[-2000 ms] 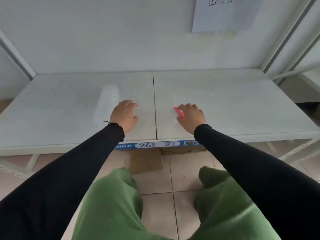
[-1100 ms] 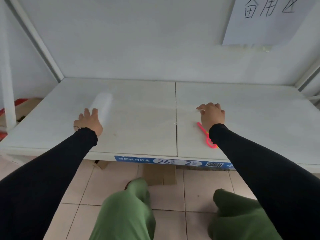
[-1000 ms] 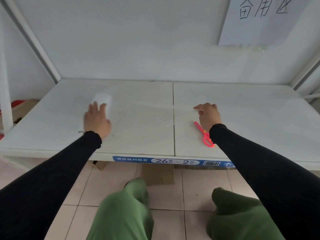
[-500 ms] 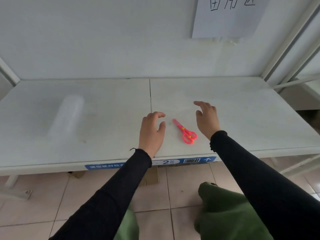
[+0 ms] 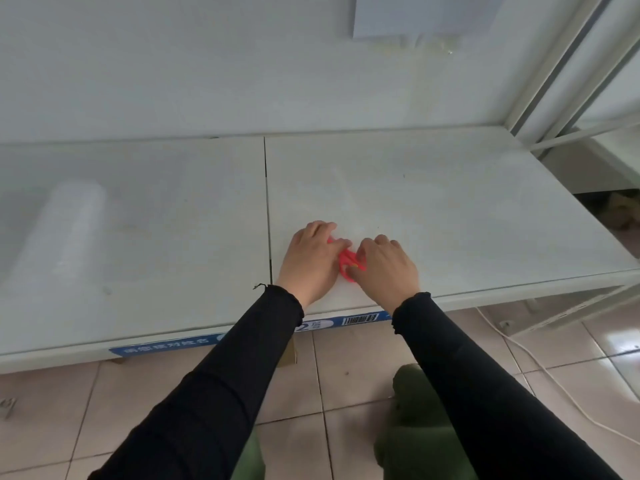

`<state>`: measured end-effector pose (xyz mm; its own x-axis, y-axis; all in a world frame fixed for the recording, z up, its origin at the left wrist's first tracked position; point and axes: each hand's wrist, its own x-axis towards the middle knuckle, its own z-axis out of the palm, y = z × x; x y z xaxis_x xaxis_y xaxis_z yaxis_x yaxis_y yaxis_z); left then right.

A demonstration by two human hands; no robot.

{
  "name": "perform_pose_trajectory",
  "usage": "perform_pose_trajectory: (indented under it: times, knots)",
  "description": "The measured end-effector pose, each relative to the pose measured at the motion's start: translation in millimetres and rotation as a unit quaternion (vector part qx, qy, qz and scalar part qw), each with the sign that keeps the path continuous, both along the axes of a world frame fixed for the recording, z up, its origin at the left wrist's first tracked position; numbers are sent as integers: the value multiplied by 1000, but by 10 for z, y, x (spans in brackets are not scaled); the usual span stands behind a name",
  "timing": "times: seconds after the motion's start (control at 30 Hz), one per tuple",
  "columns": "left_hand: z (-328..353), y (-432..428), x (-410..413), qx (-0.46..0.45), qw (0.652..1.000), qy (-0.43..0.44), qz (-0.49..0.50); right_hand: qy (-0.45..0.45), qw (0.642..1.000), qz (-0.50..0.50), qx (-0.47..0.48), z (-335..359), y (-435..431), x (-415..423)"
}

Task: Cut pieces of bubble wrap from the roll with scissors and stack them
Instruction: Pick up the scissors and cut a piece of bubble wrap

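Scissors (image 5: 347, 264): small, red plastic handles, lying flat on the table (image 5: 450, 202) directly under the fingertips of both hands, mostly covered.

Judged light, stiff and smooth, so likely to skate on the tabletop if nudged. Best hold is the handle loops, at the end nearest the right thumb.

Right hand (image 5: 385, 269): fingers curled down onto the handle loops, taking hold.

Left hand (image 5: 311, 261): fingers bent over the blade end and touching it. Cannot tell whether they pinch or only steady it.

Bubble wrap roll (image 5: 59, 237): lies on the table well apart from the left fingers, out to their left, untouched. Judged very light, soft and springy, clear film that is hard to see. It will roll and crush easily, so steady the body and draw out the loose edge.

Change from half a second ago: the scissors then lie uncovered between two open hands, neither touching. Both hands have since closed in over them. The roll has not moved. No cut piece is visible yet.
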<state>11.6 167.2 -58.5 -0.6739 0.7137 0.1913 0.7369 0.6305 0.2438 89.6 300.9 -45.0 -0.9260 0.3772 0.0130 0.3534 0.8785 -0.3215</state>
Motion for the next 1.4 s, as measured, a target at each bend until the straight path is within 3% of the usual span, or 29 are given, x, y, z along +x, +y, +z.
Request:
perform_pose_trajectory:
  times: [0.13, 0.37, 0.43, 0.53, 0.7, 0.87, 0.9, 1.0, 1.07, 1.27, 1.4]
  knots:
    - [-26, 41, -31, 0, 1000, -11, 15, -15, 998, 26, 59, 7, 25, -53]
    - [217, -70, 34, -30, 999, -6, -20, -46, 993, 102, -35, 434, 357, 129]
    - [322, -139, 70, -15, 994, -108, -9, -31, 992, 118, -45, 501, 395, 197]
    - [419, -263, 60, 65, 949, -308, 17, 24, 987, 153, -39, 493, 359, 217]
    - [523, -475, 43, 191, 894, -401, 64, 72, 982, 175, -24, 435, 159, 110]
    - [587, -712, -11, 336, 863, -342, 157, 148, 982, 60, -99, 281, 94, -18]
    - [559, -774, -61, 315, 879, -307, 185, 149, 981, 30, -117, 239, 120, -50]
    - [373, -951, -196, 119, 952, -171, 223, 127, 985, -15, -120, 129, 208, -161]
    - [237, -1011, -241, 33, 966, -130, 221, 109, 986, -32, -123, 66, 213, -245]
    - [92, -997, -278, -10, 972, -72, 222, 104, 984, -71, -123, -108, 58, -459]
    - [83, -916, -208, 27, 976, -92, 197, 135, 969, -106, -180, -148, 42, -527]
